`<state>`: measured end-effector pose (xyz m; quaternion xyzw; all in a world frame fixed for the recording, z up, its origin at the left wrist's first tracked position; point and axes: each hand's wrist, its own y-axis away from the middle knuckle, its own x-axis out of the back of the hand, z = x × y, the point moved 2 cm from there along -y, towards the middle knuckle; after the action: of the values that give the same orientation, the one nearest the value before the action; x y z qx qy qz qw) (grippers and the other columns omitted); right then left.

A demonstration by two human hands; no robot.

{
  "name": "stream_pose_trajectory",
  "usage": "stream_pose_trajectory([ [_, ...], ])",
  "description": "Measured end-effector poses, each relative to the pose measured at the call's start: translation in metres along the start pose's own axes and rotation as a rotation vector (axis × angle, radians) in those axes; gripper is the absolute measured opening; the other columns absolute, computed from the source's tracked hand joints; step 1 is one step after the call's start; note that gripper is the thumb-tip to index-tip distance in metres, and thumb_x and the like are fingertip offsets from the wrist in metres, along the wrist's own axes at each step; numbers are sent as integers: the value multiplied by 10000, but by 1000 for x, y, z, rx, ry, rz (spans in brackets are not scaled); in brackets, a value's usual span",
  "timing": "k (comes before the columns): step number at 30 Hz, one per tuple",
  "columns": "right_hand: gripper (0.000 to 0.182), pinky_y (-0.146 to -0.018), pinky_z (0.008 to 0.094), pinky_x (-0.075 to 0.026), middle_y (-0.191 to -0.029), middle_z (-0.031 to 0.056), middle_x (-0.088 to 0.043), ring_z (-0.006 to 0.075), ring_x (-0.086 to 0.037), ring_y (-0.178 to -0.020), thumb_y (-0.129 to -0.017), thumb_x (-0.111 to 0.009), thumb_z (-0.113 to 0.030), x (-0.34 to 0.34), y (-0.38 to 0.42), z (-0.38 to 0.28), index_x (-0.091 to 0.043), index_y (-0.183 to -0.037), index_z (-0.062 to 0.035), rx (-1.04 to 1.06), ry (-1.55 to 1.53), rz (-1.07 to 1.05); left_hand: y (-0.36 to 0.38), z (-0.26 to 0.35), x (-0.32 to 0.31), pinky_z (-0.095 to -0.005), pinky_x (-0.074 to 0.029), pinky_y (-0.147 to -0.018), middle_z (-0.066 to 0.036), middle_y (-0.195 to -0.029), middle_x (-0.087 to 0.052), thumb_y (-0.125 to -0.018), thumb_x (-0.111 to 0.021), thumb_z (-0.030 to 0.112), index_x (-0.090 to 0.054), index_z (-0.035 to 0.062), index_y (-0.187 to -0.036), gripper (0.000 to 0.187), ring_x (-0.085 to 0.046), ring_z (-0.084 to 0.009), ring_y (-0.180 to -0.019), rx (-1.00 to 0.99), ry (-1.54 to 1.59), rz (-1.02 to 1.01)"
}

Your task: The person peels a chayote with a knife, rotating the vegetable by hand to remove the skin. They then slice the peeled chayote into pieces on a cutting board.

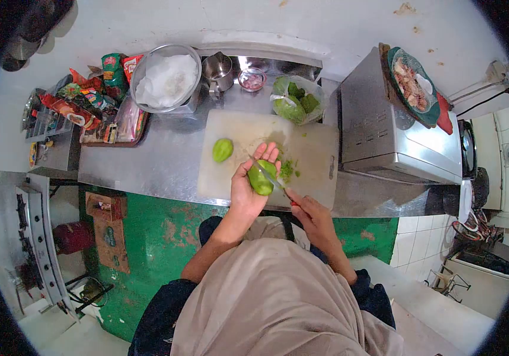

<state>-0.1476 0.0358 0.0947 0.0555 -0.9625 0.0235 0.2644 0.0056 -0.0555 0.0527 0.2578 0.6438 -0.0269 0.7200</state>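
Note:
In my left hand point(247, 188) rests a green chayote point(264, 185), with the palm turned up and the fingers curled around it. My right hand point(315, 219) grips a kitchen knife point(289, 194) by its red handle, and the blade lies across the top of the chayote. Both hands are over the near part of a white cutting board point(216, 181). A second whole green chayote point(223, 150) lies on the board's left side. Small chopped green bits point(287, 171) are scattered on the board, just right of my left hand.
Behind the board stand a plastic bag of green vegetables point(297, 101), a small bowl point(252, 79), a metal pitcher point(217, 70) and a large metal bowl point(166, 80). Food packets point(91, 98) crowd the left end. A steel oven point(396, 133) carries a plate of food point(413, 83).

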Motion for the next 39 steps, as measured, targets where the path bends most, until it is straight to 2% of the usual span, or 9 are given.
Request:
stream_pose_trajectory([
  [4, 373, -482, 230, -411, -790, 41, -603, 93, -505, -561, -991, -479, -245, 3, 3, 3, -522, -1292, -29, -430, -582, -98, -3, 0, -1, -392, -319, -1098, -135, -1400, -448, -925, -366, 154, -420, 10, -1346, 448, -392, -246, -1322, -22, -96, 29],
  [7, 394, -453, 203, -377, -801, 41, -616, 75, -497, -532, -996, -476, -283, 0, 4, 4, -487, -1301, -35, -525, -895, -58, -2, -1, -6, -389, -318, -1096, -138, -1409, -437, -928, -371, 163, -400, 20, -1368, 463, -378, -248, -1332, -38, -140, 155],
  [16, 534, -545, 224, -448, -915, 59, -624, 78, -520, -636, -885, -651, -180, -7, -28, 11, -415, -1329, -1, -280, -472, 288, -6, -9, 3, -387, -337, -1074, -147, -1446, -391, -919, -379, 162, -333, 53, -1435, 530, -377, -258, -1332, 52, -201, -35],
  [19, 554, -598, 230, -468, -960, 64, -616, 86, -536, -671, -870, -665, -154, -12, -45, 6, -402, -1335, -8, -320, -586, 224, 1, -12, -7, -360, -362, -1053, -130, -1431, -410, -912, -399, 170, -320, 89, -1451, 551, -435, -232, -1270, 144, -318, -34],
  [23, 553, -513, 214, -433, -920, 55, -588, 87, -525, -620, -846, -668, -89, -19, -55, 9, -384, -1318, -35, -367, -692, 167, 0, -14, -3, -330, -404, -1009, -97, -1417, -429, -913, -435, 207, -306, 136, -1467, 572, -493, -191, -1182, 176, -446, -13],
  [29, 369, -437, 200, -387, -843, 28, -544, 88, -505, -550, -855, -642, -56, -17, -58, 2, -437, -1162, -71, -512, -1110, 334, 8, -20, -19, -324, -428, -972, -88, -1411, -430, -948, -449, 288, -188, 136, -1502, 631, -496, -206, -1181, -31, -483, -94],
  [32, 338, -434, 197, -386, -830, 18, -542, 85, -501, -538, -874, -631, -78, -20, -58, -9, -434, -1148, -81, -484, -1105, 416, 13, -29, -16, -324, -448, -926, -117, -1376, -466, -957, -437, 327, -245, 115, -1471, 588, -526, -221, -1145, -310, -948, -235],
  [35, 369, -436, 193, -387, -835, 19, -543, 80, -502, -543, -889, -619, -94, -22, -52, -18, -417, -1197, -84, -441, -1058, 387, 13, -24, -17, -331, -408, -981, -172, -1348, -477, -954, -451, 275, -387, 51, -1339, 450, -541, -210, -1112, -265, -862, -147],
  [39, 409, -440, 190, -389, -845, 22, -539, 76, -509, -557, -898, -608, -92, -16, -52, -23, -396, -1249, -87, -388, -1046, 403, 8, -16, -16, -336, -466, -896, -176, -1213, -574, -942, -460, 286, -482, 41, -1130, 311, -589, -214, -1014, -201, -637, -125],
])
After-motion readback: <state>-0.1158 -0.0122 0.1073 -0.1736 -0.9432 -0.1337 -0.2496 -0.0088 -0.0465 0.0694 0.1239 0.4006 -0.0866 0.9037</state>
